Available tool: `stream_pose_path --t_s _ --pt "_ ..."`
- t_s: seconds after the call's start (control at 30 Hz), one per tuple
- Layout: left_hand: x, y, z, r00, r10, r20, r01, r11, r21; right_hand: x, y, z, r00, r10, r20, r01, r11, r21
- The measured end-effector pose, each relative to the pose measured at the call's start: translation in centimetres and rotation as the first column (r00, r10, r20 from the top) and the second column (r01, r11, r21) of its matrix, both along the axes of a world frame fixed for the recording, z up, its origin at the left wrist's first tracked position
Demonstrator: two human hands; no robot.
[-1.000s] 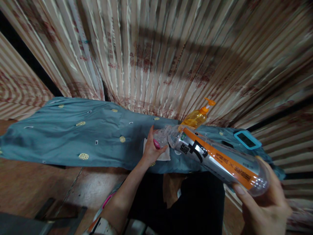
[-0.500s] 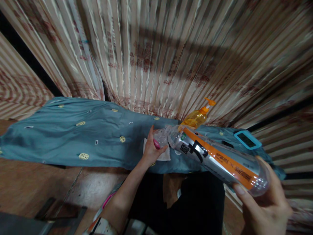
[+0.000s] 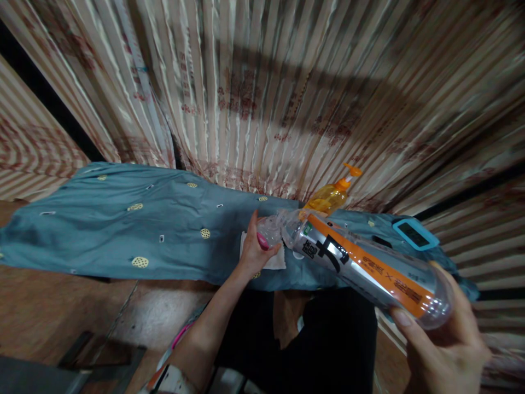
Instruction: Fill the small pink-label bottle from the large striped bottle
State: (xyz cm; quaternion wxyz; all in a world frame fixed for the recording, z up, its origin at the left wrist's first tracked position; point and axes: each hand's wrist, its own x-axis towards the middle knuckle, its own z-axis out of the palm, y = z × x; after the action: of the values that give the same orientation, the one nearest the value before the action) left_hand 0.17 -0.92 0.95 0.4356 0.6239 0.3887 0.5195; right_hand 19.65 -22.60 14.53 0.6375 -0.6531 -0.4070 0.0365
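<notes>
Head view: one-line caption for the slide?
Right hand tilts a clear labelled bottle toward a small clear container held by the left hand over a teal cloth.

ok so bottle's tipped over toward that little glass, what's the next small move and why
Probably raise the base a touch more. The right hand holds the bottle by its base, tilted with the mouth down against the small clear glass that the left hand steadies on a white tissue. Whether liquid is flowing cannot be told.
</notes>
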Motion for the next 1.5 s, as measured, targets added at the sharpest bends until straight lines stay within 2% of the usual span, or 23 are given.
stream_pose_path --t_s 1.5 --pt "-0.04 0.23 -0.45 0.999 0.015 0.038 -0.016 1.000 0.012 0.63 0.08 -0.56 0.999 0.043 -0.009 -0.043 0.999 0.020"
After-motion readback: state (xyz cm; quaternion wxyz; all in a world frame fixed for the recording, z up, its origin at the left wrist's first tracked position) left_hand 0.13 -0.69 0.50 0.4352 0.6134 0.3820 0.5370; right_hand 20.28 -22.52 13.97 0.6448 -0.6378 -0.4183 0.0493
